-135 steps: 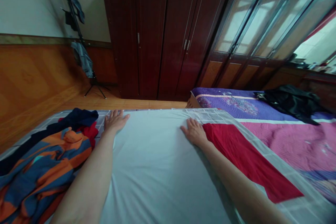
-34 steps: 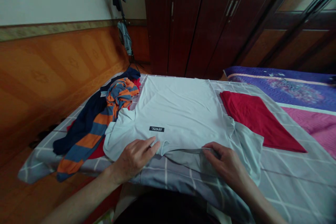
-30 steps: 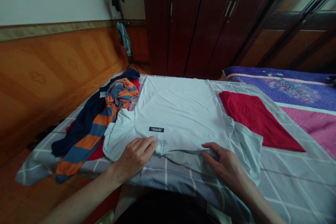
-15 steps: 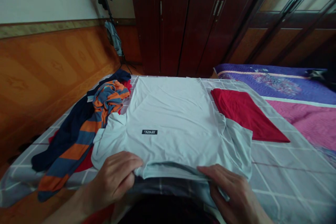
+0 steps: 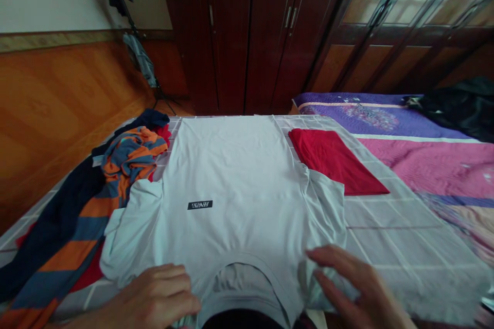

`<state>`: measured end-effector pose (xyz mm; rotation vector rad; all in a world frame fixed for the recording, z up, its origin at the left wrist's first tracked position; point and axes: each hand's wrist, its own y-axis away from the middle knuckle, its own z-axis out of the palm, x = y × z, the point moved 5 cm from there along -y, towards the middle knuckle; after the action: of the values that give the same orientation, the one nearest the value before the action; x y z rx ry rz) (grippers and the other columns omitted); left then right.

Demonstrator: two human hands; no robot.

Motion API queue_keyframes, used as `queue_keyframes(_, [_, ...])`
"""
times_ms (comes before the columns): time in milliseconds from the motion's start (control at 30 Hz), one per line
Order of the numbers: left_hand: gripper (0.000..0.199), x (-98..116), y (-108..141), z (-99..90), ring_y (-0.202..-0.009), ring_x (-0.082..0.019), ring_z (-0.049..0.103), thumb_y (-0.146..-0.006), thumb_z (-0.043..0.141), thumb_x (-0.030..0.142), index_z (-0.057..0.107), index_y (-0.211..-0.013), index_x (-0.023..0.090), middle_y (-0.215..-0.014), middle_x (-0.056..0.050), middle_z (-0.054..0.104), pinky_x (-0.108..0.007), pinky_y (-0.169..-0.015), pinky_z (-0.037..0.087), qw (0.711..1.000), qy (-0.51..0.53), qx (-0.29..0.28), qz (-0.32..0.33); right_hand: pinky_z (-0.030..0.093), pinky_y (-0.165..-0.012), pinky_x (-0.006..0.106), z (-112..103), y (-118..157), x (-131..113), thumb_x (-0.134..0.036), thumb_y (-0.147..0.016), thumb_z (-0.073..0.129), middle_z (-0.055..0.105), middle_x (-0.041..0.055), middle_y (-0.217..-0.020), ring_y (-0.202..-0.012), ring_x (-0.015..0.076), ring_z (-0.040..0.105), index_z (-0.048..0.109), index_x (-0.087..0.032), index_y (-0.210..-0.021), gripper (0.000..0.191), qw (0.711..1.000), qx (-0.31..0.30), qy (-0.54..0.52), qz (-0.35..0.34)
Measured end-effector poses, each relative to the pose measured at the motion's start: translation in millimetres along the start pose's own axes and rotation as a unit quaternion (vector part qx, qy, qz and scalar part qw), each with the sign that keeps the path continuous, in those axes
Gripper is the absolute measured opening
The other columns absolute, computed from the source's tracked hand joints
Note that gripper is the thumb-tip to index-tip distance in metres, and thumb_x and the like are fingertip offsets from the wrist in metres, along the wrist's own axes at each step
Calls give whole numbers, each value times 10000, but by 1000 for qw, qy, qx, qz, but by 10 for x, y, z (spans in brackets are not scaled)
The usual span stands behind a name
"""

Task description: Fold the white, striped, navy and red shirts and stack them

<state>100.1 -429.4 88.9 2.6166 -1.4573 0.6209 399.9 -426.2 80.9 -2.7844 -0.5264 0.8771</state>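
A white T-shirt [image 5: 235, 169] lies spread on the bed, its collar towards me and a small black label print on its chest. My left hand [image 5: 162, 293] is curled beside the collar, its fingers closed on the shirt's near left shoulder. Over the near right shoulder hovers my right hand [image 5: 358, 282], thumb and forefinger apart, with no cloth visible between them. The near edge of the shirt drops out of sight under the bottom of the view.
An orange-and-grey striped garment [image 5: 88, 226] and a dark navy one [image 5: 65, 221] are heaped at the left. A folded red cloth [image 5: 335, 162] lies at the right on the checked sheet [image 5: 401, 247]. Beyond are a purple and pink bed cover [image 5: 424, 159], a dark wardrobe [image 5: 231, 36] and a coat stand [image 5: 129, 15].
The collar has come down flat towards me and its opening now shows. My right hand has let go of the neckline and spread its fingers; my left hand has moved down and left.
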Motion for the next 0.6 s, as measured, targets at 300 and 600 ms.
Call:
queue_keyframes(300, [94, 68, -1362, -16, -930, -190, 570, -880, 564, 270, 570, -907, 180, -983, -46, 622, -298, -839, 449, 983, -84, -74, 144, 458, -637, 391, -399, -395, 1480, -597, -746, 489, 685, 127, -887, -773, 299, 643, 707, -182, -895, 492, 908, 117, 187, 357])
queue_keyframes(600, [596, 183, -1926, 755, -1318, -308, 354, -884, 485, 521, 422, -1323, 123, -1396, -185, 428, -465, -1064, 312, 969, -46, -38, 241, 456, -469, 281, -407, -274, 1546, -425, -678, 619, 582, 9, -537, -489, 163, 565, 591, -184, -639, 245, 850, 268, -218, 397])
